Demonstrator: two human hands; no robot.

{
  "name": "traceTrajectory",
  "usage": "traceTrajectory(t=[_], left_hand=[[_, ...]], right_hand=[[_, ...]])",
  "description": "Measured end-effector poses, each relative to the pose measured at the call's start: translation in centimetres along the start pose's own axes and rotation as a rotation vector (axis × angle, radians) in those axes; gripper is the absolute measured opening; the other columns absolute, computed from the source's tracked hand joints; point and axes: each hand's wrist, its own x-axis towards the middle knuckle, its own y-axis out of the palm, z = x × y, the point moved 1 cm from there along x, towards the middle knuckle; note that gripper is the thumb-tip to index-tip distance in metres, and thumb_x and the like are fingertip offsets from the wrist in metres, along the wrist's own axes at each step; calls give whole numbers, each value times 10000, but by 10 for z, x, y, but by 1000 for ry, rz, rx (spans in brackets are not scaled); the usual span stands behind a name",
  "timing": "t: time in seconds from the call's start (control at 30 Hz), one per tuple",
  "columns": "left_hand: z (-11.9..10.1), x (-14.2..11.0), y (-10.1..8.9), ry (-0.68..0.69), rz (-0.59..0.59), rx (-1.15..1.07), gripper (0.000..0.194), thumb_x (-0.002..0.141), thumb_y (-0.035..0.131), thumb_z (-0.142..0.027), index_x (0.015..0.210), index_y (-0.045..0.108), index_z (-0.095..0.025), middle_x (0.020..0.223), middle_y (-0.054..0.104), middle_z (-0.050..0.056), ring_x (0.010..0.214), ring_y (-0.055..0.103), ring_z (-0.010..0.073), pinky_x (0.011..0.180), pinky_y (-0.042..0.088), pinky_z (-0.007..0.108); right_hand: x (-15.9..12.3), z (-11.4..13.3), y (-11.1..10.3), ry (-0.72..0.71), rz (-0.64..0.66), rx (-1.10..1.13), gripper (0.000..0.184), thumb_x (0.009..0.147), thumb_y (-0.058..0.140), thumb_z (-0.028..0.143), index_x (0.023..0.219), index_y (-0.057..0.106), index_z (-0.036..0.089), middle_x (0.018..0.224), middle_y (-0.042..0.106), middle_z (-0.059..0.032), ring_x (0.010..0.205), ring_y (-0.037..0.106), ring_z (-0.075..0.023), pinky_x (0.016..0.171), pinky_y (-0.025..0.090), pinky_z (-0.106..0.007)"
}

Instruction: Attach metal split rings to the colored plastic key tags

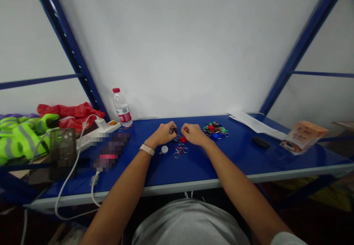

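Observation:
My left hand (pixel 163 133) is closed on a small black piece (pixel 174 130), possibly a key tag; its exact kind is too small to make out. Facing it a short way off, my right hand (pixel 193 134) has its fingers curled into a pinch, and whatever may be in them is hidden. A red tag (pixel 183 139) lies just under my right fingertips. Below the hands are a red carabiner-like piece (pixel 180 150) with metal split rings (pixel 176 155), and a round white disc (pixel 164 149) with a metal end.
Right of my hands lies a pile of coloured key tags with rings (pixel 216 130). Farther right are a black case (pixel 260 142), white papers (pixel 257 123) and an orange-white box (pixel 302 137). A bottle (pixel 123 108), power strip (pixel 95 134) and phone with cable (pixel 110 152) are left.

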Motion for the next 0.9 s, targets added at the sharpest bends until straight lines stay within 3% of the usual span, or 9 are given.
traceTrajectory(t=[0.4,0.67,0.9], left_hand=[[1,1,0,34,-47,48,209,740,581,-187,941,529,-164,678,580,-23,584,529,108,579,387,215],[3,3,-1,72,-25,69,303,797,557,-168,1093,617,-177,878,659,30,698,572,118,695,442,226],[3,5,-3,88,33,108,247,825,557,-174,1029,695,-185,868,661,50,747,584,134,758,460,243]], right_hand=[[-1,2,0,-101,-84,129,156,851,492,220,805,634,171,709,667,-10,634,573,-106,636,385,-209],[-1,2,0,-109,-71,113,163,856,488,218,802,636,174,704,667,-9,623,567,-104,638,379,-210],[-1,2,0,-106,-68,103,161,857,494,220,817,642,171,715,673,-13,634,574,-106,646,381,-211]])
